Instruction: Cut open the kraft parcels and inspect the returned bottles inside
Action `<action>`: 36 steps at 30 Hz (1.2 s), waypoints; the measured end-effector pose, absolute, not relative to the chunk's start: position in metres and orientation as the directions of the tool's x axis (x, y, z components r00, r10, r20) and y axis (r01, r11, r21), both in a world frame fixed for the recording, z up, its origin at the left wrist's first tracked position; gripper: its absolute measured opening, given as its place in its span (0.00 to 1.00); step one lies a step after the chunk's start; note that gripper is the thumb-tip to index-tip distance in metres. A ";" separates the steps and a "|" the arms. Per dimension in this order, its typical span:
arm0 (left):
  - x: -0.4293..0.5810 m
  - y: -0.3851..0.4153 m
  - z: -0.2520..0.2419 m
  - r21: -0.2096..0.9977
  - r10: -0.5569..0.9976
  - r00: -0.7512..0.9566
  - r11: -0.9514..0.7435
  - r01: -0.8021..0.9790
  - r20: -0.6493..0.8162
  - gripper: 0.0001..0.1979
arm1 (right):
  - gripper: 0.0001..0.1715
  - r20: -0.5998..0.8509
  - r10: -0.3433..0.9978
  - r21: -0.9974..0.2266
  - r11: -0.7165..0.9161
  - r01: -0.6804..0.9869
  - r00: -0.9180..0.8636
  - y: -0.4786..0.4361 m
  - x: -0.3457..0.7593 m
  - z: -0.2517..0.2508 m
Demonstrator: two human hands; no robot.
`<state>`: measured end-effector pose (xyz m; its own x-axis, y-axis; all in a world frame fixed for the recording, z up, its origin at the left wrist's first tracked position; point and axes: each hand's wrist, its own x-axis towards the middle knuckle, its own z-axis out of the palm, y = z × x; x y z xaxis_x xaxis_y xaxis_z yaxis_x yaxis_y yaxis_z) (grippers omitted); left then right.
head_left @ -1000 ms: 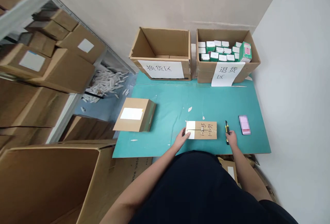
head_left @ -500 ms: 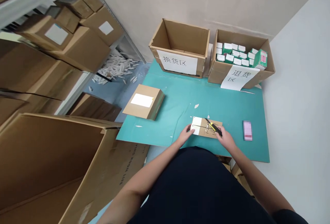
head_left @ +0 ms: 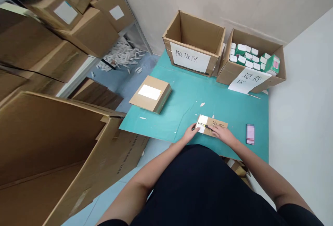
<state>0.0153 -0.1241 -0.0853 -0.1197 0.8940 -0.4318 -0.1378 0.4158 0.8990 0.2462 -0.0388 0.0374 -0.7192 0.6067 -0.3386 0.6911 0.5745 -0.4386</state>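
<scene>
1. Small carton (head_left: 218, 123), head view (the only 1): lies flat on the green tabletop (head_left: 182, 115), near edge, right in front of the person. White patch covers its left end, dark handwriting on the brown part.
2. Left hand (head_left: 190, 134): closed on the carton's left end, thumb toward the top face, fingers around the end.
3. Right hand (head_left: 224, 134): closed around a utility knife (head_left: 204, 125), held low over the carton's top. Knife points left across the white patch. Can't tell if the blade touches the cardboard; too small.
4. Relative to grip: carton sits between the 2 hands; left hand on its end, right hand above its right part.
5. Handling, my read: looks light, fairly stiff cardboard, not slippery. Contents hidden, so weight and fragility unconfirmed. Top panel would probably dent under a hard press.
6. Best hold: the short ends or long sides, low down, fingers clear of the blade line. Left thumb looks close to the knife tip.
7. Nearby: phone (head_left: 250, 134) to the right, apart from the carton; larger box (head_left: 152, 92) farther left.
</scene>
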 end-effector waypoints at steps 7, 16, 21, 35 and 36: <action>0.021 -0.125 -0.087 0.882 0.864 -0.179 0.460 -0.099 -0.471 0.28 | 0.27 -0.342 0.591 -0.388 0.619 0.683 -0.731 -0.031 0.241 0.040; 0.025 -0.123 -0.086 0.884 0.865 -0.185 0.455 -0.105 -0.467 0.26 | 0.27 -0.328 0.549 -0.396 0.659 0.639 -0.769 -0.022 0.244 0.040; 0.025 -0.123 -0.085 0.880 0.863 -0.173 0.463 -0.102 -0.474 0.25 | 0.25 -0.340 0.527 -0.410 0.662 0.627 -0.779 -0.015 0.245 0.043; 0.025 -0.124 -0.090 0.862 0.831 -0.230 0.486 -0.146 -0.507 0.31 | 0.29 -0.534 0.441 -0.177 0.776 0.605 -0.721 -0.012 0.242 0.062; 0.025 -0.124 -0.089 0.860 0.829 -0.231 0.489 -0.143 -0.510 0.31 | 0.29 -0.535 0.441 -0.176 0.776 0.606 -0.721 -0.012 0.242 0.063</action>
